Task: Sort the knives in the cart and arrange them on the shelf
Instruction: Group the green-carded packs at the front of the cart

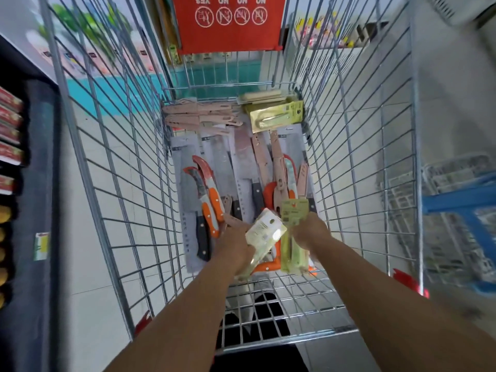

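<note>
Both arms reach down into the wire cart (359,157), and each hand holds a pale green packaged knife near the cart's near end. The left hand (236,242) grips one packet (264,232) tilted, its card end raised toward the middle; the right hand (308,232) grips a second packet (292,237) held more nearly along the cart's length. The fingers of both hands are curled round the packets on the far side and cannot be seen singly, so how firmly each grips cannot be told. The two packets touch or nearly touch between the hands. Below them on the cart floor lie orange-handled curved knives (209,194), black-handled cleavers on grey cards (241,167), pink sheathed knives (198,116) at the far end, and another green packet (276,116) at the far right corner. The step in hand appears to be gathering the green packets as one kind. Recommended: square the two packets face to face, handles the same way, and transfer both to one hand before lifting clear. Lift straight up, clear of the wire sides. Risk: glossy wrapping may slip if held by one edge only. The shelf itself cannot be identified with certainty.
</note>
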A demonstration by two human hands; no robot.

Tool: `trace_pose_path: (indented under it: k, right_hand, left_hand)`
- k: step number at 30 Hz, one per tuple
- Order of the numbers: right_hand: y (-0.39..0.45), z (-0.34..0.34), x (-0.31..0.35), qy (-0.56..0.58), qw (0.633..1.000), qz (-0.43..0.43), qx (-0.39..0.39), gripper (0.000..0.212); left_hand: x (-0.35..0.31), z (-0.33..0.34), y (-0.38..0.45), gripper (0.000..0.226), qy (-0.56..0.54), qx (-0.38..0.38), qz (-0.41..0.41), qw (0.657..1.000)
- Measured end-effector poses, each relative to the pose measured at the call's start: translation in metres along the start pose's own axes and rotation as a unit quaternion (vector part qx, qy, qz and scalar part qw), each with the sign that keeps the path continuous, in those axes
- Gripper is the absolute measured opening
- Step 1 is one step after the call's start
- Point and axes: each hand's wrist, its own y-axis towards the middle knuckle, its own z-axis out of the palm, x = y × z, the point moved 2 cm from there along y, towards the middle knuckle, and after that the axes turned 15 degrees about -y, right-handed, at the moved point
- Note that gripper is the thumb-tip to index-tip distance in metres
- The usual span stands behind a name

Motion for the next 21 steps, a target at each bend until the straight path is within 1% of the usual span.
trace_pose_path:
  k: [3,5,7,9,12,14,16,19,21]
  right_hand:
    - [0.0,-0.005,0.002,0.053,0.998,0.012,-0.009,0.03]
    - [0.0,-0.008,0.005,0.08,0.997,0.004,-0.005,0.024]
    - [-0.004,-0.008,0.01,0.11,0.994,-0.007,0.013,0.016]
    - [-0.007,-0.003,0.019,0.141,0.989,-0.014,0.049,0.015]
    - [-0.012,0.006,0.033,0.136,0.984,-0.034,0.11,0.007]
    - [-0.014,0.01,0.04,0.153,0.978,-0.032,0.14,0.014]
    - [-0.013,0.012,0.045,0.194,0.969,-0.017,0.153,0.009]
    - [-0.01,0.017,0.052,0.243,0.957,0.007,0.156,0.001]
    - [-0.006,0.02,0.057,0.291,0.942,0.021,0.167,0.006]
  left_hand:
    - [0.004,-0.011,-0.001,0.048,-0.045,-0.024,-0.007,0.999]
    - [0.007,-0.018,-0.003,0.048,-0.093,-0.046,-0.016,0.994]
    - [0.006,-0.025,-0.003,0.047,-0.154,-0.075,-0.022,0.985]
    - [0.003,-0.034,0.0,0.042,-0.202,-0.097,-0.026,0.974]
    - [-0.004,-0.044,0.005,0.044,-0.235,-0.106,-0.026,0.966]
    - [-0.006,-0.049,0.008,0.043,-0.239,-0.106,-0.022,0.965]
    - [-0.005,-0.055,0.012,0.039,-0.247,-0.109,-0.025,0.963]
    - [-0.004,-0.062,0.016,0.035,-0.312,-0.12,-0.043,0.941]
    - [-0.005,-0.063,0.02,0.031,-0.356,-0.119,-0.059,0.925]
